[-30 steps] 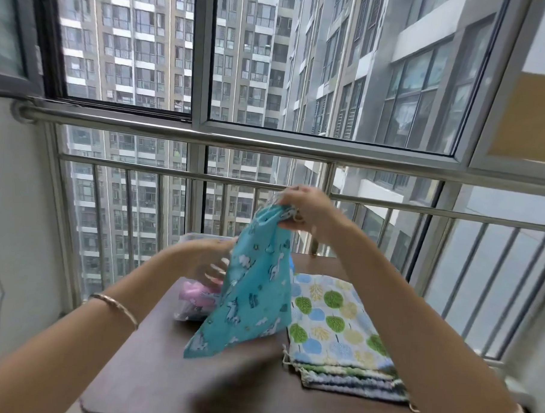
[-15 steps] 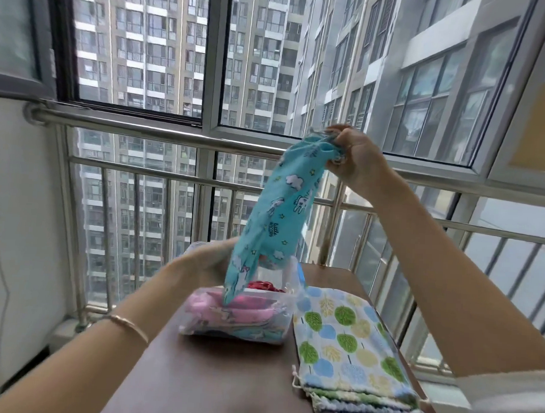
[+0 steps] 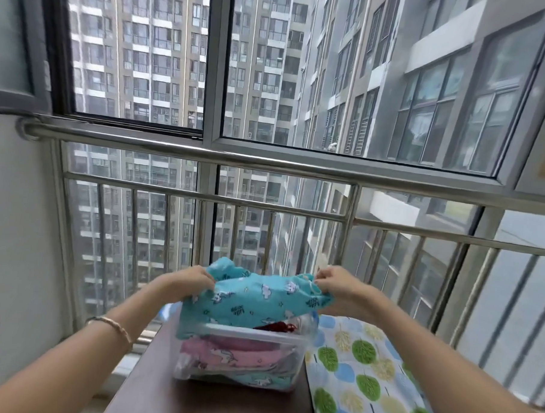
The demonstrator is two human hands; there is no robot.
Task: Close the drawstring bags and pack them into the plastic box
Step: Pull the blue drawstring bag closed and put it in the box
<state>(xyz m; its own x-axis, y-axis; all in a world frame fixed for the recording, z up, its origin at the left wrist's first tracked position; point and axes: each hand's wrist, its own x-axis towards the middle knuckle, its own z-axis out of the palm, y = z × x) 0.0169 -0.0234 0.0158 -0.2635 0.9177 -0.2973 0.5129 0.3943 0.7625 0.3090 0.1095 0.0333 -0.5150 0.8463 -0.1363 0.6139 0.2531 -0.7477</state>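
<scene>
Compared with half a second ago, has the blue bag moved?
Yes. The blue bag came down from the height of the rail and now lies across the box.

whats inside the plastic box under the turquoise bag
Through the plastic box wall: a pink bag above a pale blue bag, and a dark red item near the rim. The turquoise bag, gripped by left hand and right hand, hides the rest.

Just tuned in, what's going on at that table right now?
A person grips a turquoise drawstring bag at both ends with the left hand and right hand, holding it across the top of the clear plastic box. A pink bag and others lie inside. A leaf-print bag lies on the table to its right.
</scene>
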